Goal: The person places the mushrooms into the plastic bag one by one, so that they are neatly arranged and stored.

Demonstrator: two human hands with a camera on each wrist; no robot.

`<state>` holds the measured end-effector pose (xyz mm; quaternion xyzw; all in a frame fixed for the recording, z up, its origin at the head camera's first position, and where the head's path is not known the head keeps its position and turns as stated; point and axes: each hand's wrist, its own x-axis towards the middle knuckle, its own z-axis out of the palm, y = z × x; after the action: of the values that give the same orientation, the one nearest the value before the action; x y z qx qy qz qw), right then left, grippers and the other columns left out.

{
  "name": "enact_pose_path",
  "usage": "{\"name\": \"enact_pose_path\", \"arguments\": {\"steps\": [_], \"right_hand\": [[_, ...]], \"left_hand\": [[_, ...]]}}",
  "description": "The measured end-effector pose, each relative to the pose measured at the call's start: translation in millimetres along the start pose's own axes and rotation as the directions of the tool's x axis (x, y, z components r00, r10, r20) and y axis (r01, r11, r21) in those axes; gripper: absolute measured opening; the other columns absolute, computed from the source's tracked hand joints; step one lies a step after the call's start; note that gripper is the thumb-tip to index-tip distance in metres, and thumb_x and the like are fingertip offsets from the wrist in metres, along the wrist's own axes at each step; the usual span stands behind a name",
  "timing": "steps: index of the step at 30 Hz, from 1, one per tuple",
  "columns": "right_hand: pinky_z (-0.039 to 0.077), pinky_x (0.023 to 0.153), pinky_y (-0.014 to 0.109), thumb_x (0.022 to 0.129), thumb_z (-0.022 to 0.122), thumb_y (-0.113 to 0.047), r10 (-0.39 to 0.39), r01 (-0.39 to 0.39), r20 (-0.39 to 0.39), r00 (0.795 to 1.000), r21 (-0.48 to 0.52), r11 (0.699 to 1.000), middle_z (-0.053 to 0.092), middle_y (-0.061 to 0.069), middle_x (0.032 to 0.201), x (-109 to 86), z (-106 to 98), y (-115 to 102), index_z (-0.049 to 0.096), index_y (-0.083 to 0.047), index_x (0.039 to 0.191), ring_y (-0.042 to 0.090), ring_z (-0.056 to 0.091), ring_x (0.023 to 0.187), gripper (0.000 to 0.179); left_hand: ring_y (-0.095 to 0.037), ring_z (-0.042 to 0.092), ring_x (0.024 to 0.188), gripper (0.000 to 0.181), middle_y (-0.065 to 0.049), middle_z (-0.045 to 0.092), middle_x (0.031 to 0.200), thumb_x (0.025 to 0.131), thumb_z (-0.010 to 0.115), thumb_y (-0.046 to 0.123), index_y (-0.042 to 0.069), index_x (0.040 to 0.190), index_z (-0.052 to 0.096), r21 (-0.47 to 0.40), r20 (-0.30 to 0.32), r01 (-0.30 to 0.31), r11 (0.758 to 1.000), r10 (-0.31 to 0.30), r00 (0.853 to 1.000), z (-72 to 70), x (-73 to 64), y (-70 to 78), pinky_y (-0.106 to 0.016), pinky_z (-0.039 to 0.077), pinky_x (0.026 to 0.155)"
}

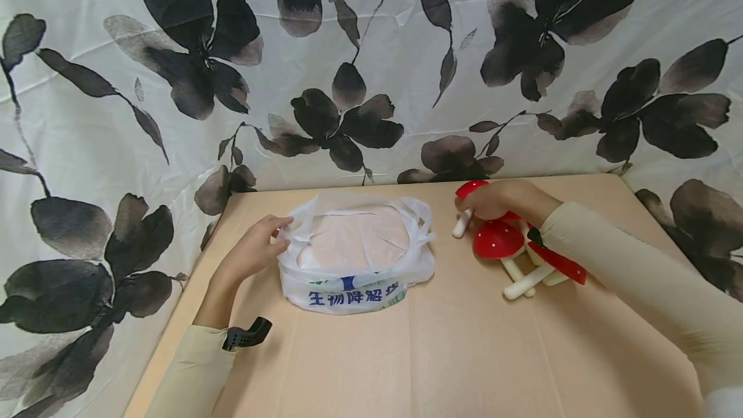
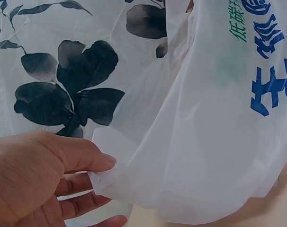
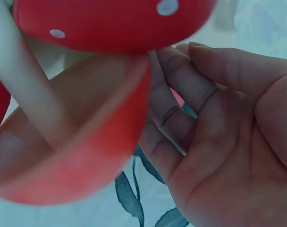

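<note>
A white plastic bag [image 1: 356, 279] with blue and green lettering stands on the table, its mouth spread. My left hand [image 1: 260, 247] is at its left side; in the left wrist view, thumb and fingers pinch a corner of the thin plastic [image 2: 108, 182]. To the right, my right hand [image 1: 493, 200] reaches over a small toy mushroom [image 1: 462, 223], its fingers bent round it and covering its middle. White-dotted red toy mushrooms [image 1: 498, 239] with pale stems lie heaped beside that hand. Close up in the right wrist view, red caps [image 3: 115, 23] hide my right fingertips.
Under everything is a light tan table [image 1: 348, 366]. A white curtain [image 1: 429, 140] with dark flowers hangs right behind its far edge and along the left. My right sleeve [image 1: 627, 276] crosses over part of the mushroom heap.
</note>
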<state>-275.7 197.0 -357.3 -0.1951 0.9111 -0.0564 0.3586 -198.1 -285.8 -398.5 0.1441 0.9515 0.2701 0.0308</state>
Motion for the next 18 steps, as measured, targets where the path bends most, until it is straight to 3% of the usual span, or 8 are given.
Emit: {"name": "enact_pose_path", "arguments": {"steps": [6, 11, 13, 18], "right_hand": [[0.059, 0.078, 0.045, 0.093, 0.066, -0.012, 0.034, -0.035, 0.016, 0.999, 0.008, 0.999, 0.050, 0.019, 0.136, 6.9, 6, -1, 0.052, -0.018, 0.148, 0.043, 0.044, 0.123, 0.057], [0.059, 0.082, 0.045, 0.091, 0.065, -0.013, -0.045, 0.042, -0.085, 0.995, -0.040, 0.998, 0.055, 0.019, 0.140, 2.1, 3, 2, 0.049, -0.018, 0.151, 0.042, 0.050, 0.122, 0.063], [0.059, 0.081, 0.043, 0.092, 0.064, -0.016, -0.095, 0.091, -0.131, 0.987, -0.037, 0.995, 0.060, 0.017, 0.135, -0.8, 1, 4, 0.048, -0.017, 0.152, 0.038, 0.057, 0.114, 0.062], [0.055, 0.074, 0.035, 0.100, 0.058, -0.026, -0.102, 0.113, -0.191, 0.976, 0.049, 0.992, 0.070, 0.014, 0.107, -5.4, -3, 7, 0.052, -0.015, 0.149, 0.029, 0.066, 0.088, 0.050]], "left_hand": [[-0.031, 0.052, 0.098, 0.047, -0.019, 0.058, 0.111, 0.095, 0.061, 0.005, -0.008, 0.140, 0.054, -0.001, 0.003, 0.003, 1.000, -0.003, 1.000, 1.1, -1.8, -0.6, -0.035, 0.044, 0.073], [-0.032, 0.053, 0.099, 0.047, -0.020, 0.059, 0.114, 0.096, 0.061, 0.006, -0.008, 0.141, 0.053, 0.003, 0.007, 0.001, 1.000, -0.001, 1.000, 1.4, -2.0, -0.5, -0.037, 0.044, 0.075], [-0.032, 0.053, 0.099, 0.047, -0.020, 0.059, 0.115, 0.096, 0.060, 0.006, -0.008, 0.141, 0.053, 0.004, 0.006, -0.001, 1.000, 0.001, 1.000, 1.3, -1.8, -0.8, -0.037, 0.044, 0.076], [-0.032, 0.053, 0.098, 0.047, -0.019, 0.059, 0.112, 0.096, 0.061, 0.006, -0.008, 0.141, 0.053, -0.002, 0.002, 0.000, 1.000, 0.000, 1.000, 1.0, -1.9, -2.0, -0.038, 0.044, 0.077]]}}
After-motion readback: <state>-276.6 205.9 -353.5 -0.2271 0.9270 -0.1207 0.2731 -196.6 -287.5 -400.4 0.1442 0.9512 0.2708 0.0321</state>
